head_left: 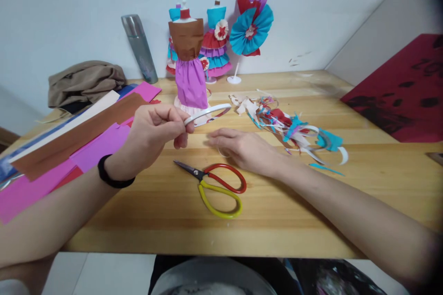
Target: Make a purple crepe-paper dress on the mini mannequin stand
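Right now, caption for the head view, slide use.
Left hand holds a white ring above the wooden table, near scissors and dressed mannequins.

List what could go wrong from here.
The uncovered scissors lie just in front of the right hand, so a careless reach might nick it. The front dress form stands right behind the white ring in the left hand and could get bumped. The right forearm might sweep the loose scraps about.
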A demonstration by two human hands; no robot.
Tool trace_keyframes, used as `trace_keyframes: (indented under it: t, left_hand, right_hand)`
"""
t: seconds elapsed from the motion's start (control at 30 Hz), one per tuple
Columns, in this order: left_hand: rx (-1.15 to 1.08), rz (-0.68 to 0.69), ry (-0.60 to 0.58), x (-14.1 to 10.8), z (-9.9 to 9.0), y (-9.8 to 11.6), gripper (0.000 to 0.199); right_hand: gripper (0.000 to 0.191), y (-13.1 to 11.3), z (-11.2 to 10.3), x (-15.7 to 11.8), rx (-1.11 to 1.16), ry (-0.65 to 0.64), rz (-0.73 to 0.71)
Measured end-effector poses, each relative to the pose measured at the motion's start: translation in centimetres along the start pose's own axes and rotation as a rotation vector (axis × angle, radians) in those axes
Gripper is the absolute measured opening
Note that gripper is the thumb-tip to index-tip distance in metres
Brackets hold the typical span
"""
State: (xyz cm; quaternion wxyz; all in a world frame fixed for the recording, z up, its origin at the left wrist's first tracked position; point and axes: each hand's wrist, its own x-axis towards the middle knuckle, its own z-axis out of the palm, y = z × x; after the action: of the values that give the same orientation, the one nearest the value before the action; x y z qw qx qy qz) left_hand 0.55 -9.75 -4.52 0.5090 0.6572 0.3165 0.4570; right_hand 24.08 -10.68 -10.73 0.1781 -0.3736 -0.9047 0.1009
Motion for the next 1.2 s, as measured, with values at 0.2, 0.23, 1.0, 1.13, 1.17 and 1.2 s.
trace_keyframes:
  t: [0.2, 0.23, 1.0, 1.13, 1.17, 1.2]
  left_hand:
    - [0.010, -0.057, -0.008, 0.0, 0.2, -0.3, 0.016]
    - [0.011, -0.067, -0.009, 0.0, 0.2, -0.3, 0.016]
    - [0.077, -0.381, -0.091, 0.3, 1.4, -2.6, 0.008]
    - [0.088, -0.393, -0.096, 0.2, 1.5, -2.3, 0.007]
    - [0.097, -0.400, -0.087, 0.3, 1.5, -2.3, 0.007]
    - [0.103, -0.405, -0.081, 0.3, 1.5, -2.2, 0.008]
  right_hand:
    - [0.019, 2.7, -0.3, 0.2, -0.076, -0.144, -0.019]
    - [0.019, 3.0, -0.8, 0.2, -0.112, -0.137, 0.008]
    - [0.035, -0.3, -2.5, 0.0, 0.470, 0.186, 0.173]
    - [0.029, 0.5, -2.0, 0.1, 0.581, 0.183, 0.236]
    - [0.028, 0.6, -2.0, 0.2, 0.579, 0.206, 0.245]
    - [0.026, 0.7, -2.0, 0.2, 0.572, 0.227, 0.252]
